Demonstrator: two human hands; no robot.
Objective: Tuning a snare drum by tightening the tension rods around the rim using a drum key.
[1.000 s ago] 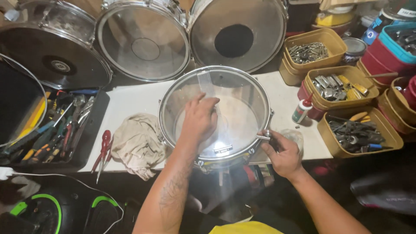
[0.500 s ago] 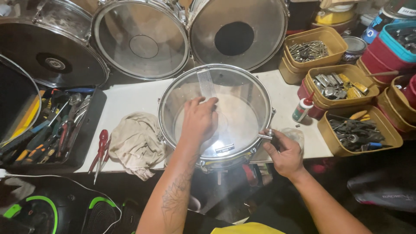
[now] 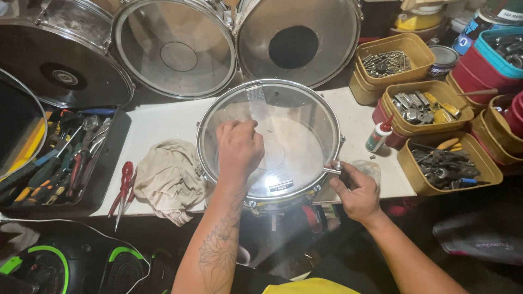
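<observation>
Now we have our left hand [image 3: 238, 148] pressed down, fingers curled, on the clear head of the snare drum [image 3: 269, 139], which sits at the middle of the white counter [image 3: 163, 122] and overhangs its near edge. Compared with a second ago, that hand has slid a little toward the left part of the head, while the drum itself has not shifted; we read that as steadying the shell rather than repositioning it. Our right hand [image 3: 354, 190] is closed around a small metal drum key [image 3: 332, 170] set on a tension rod at the right rim, and it has kept that same spot across the last second, so the work at this lug seems to be ongoing. Left of the drum lies a crumpled beige rag [image 3: 169, 177], and just beyond it a red-handled screwdriver [image 3: 124, 188] near the front edge. A black tray of hand tools [image 3: 65, 158] fills the left end of the counter. At the right end stand tan tubs of metal hardware [image 3: 422, 106], with a small glue bottle [image 3: 378, 136] just beside them. Three larger drums [image 3: 174, 51] lean along the back edge, one with a round black port in its head.
</observation>
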